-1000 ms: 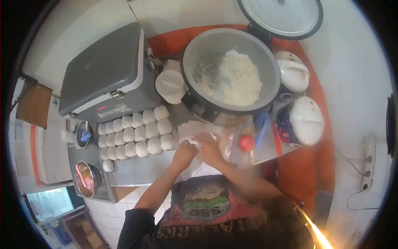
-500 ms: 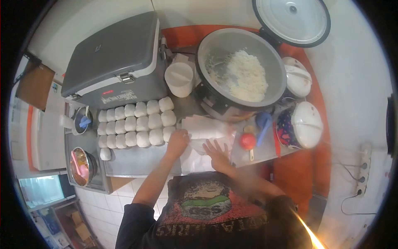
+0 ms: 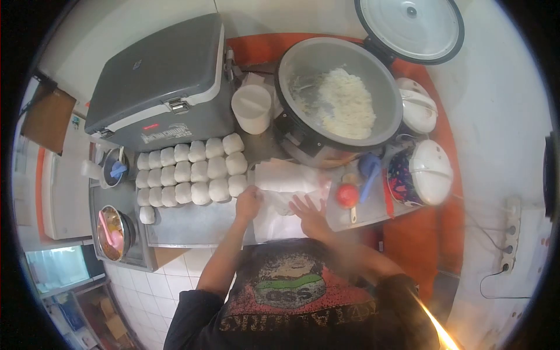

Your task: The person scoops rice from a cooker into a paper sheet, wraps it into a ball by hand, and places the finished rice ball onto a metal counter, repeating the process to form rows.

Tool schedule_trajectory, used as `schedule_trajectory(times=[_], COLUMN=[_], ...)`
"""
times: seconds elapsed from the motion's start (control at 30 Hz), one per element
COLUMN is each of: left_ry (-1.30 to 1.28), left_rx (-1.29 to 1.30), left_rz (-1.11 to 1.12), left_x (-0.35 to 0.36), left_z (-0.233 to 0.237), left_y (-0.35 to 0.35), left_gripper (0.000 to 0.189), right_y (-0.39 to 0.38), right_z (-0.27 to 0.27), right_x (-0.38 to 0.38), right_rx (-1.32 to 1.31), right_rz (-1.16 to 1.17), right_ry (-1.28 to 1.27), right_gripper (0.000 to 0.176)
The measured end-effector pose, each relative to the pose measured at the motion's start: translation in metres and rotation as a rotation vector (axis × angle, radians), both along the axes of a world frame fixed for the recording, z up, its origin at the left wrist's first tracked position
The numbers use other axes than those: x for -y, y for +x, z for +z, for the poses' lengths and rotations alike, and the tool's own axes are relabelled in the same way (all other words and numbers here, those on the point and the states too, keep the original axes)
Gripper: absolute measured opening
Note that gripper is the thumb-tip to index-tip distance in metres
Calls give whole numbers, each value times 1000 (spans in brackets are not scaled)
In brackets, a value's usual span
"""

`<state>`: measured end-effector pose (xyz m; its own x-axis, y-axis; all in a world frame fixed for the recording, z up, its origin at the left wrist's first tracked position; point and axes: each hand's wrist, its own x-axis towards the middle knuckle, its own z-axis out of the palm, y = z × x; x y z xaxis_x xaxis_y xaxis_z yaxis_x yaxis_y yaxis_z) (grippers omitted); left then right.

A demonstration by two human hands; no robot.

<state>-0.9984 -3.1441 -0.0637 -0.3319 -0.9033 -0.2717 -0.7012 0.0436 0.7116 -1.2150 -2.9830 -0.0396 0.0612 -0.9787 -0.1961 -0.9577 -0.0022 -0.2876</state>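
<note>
Your left hand (image 3: 249, 202) is at the left edge of the white paper, fingers curled in; can't tell whether it's pinching the sheet or just a loose fist, the fingertips are hidden. Your right hand (image 3: 310, 217) is released: fingers spread, palm down over the right part of the near sheet (image 3: 269, 224), nothing grasped. That sheet lies on the metal table (image 3: 186, 228) right in front of your shirt; the paper stack (image 3: 284, 177) is just beyond it on the far side, below the big cooker (image 3: 382, 87). Cooker is open, lid (image 3: 411, 29) tipped back at far right, rice (image 3: 350, 108) heaped mostly on the right side of the pot. Left of your left hand: white wrapped bundles (image 3: 199, 171) in three rows, plus a single one at the near left corner. Grey cooler (image 3: 154, 70) is shut behind them, white container (image 3: 252, 109) between it and the cooker. Right of your right hand: a red scoop (image 3: 347, 196) with a pale handle, near a blue utensil (image 3: 371, 182); farther right, a patterned pot (image 3: 406, 178) with a white top. Far left end: metal bowl (image 3: 129, 233) with a pink spoon (image 3: 115, 238) in it.
</note>
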Motion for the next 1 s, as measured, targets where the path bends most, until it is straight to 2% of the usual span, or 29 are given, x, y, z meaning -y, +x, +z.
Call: schedule_trajectory(times=[0.07, 0.13, 0.23, 0.33, 0.43, 0.53, 0.63, 0.73, 0.77, 0.83, 0.93, 1.0], left_ry=[45, 81, 286, 142, 166, -58, 142, 252, 429, 782, 1228, 1212], left_rx=[-86, 23, 50, 121, 259, 117, -149, -83, -97, -122, -783, -973], left_rz=[224, 14, -167, 3, -1, 1, 270, -34, -61, -115, 321, 448], left_x=[-23, -58, -90, -91, -75, -68, -72, -90, -91, -84, -75, -71], left_z=[-22, -39, -10, 11, 23, 1, 8, -6, -12, 8, 26, 24], left_y=[5, 23, 32, 19, 6, 11, 10, 21, 23, 20, 14, 6], left_gripper=[35, 36, 42, 35, 35, 36, 37, 39, 39, 39, 32, 31], right_y=[-2, -3, -3, -2, -1, -4, -5, -7, -6, -3, 3, 6], right_z=[0, 3, 9, 5, 4, 2, 1, 0, 1, 3, 9, 16], right_x=[0, 0, -2, -5, -3, -1, -3, -7, -9, -9, -11, -10], right_rx=[-2, 19, 88, 136, 132, 125, 131, 131, 130, 139, 177, 211], right_rz=[10, 14, 1, -27, -28, -26, -33, -28, -26, -39, -75, -86], right_ry=[11, 20, -2, -57, -71, -70, -74, -95, -95, -93, -104, -150], right_gripper=[70, 67, 63, 59, 57, 56, 54, 51, 50, 48, 47, 45])
